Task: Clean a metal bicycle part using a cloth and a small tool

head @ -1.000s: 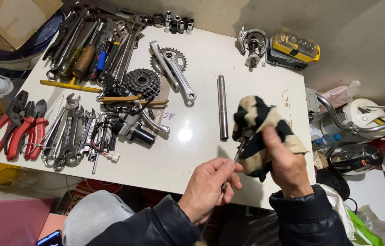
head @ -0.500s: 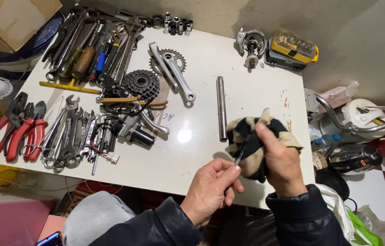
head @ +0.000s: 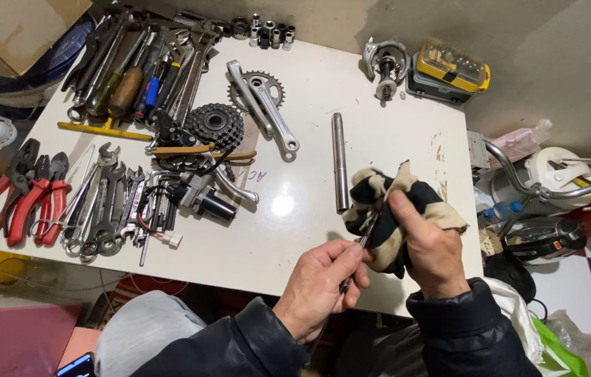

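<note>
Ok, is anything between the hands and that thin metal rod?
Nothing visible for the left hand: its fingers grip the thin metal rod bare. The right hand meets it only through the black and tan rag, which is wrapped over the rod's upper end.

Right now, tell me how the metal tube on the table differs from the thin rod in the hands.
The metal tube is thick and lies free on the white table; the thin rod is slender and held off it. No hand touches the tube; the left hand pinches the rod while the right hand presses a rag around it. Both are straight, bare metal.
</note>
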